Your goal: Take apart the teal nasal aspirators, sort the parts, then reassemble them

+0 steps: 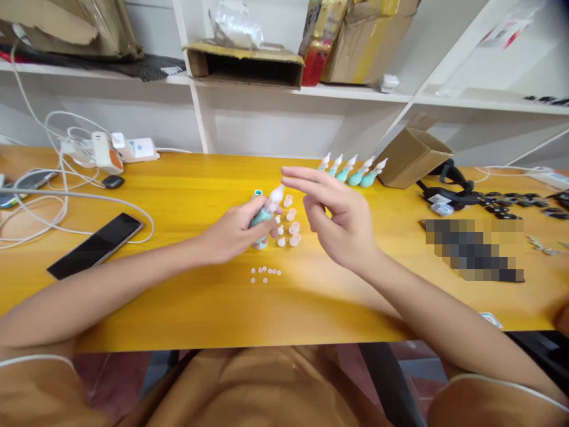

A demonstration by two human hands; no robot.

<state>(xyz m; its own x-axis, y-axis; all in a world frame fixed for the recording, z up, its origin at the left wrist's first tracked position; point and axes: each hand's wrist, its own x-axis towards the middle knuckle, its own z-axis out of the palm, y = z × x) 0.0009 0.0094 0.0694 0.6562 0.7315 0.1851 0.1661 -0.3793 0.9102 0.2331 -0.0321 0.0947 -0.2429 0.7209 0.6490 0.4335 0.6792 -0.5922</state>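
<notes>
The left hand's grip (231, 234) closes around a small teal plastic bottle with a white nozzle (265, 214) mid-worktop (186, 190); the right hand (340, 219) hovers open, empty, beside it.

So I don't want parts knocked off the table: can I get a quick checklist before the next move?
1. Teal bottle gripped by left hand: ok, fingers wrapped around it.
2. Clear tip on that bottle: ok, it shows above the fingers; how firmly it sits, cannot tell.
3. Right hand free: ok, open and holding nothing, raised above the table.
4. Loose clear tips clear of the hands: not ok, they lie right beside the left hand.
5. Small white beads away from the edge: ok.
6. Finished bottles upright: ok, in a row at the back.
</notes>
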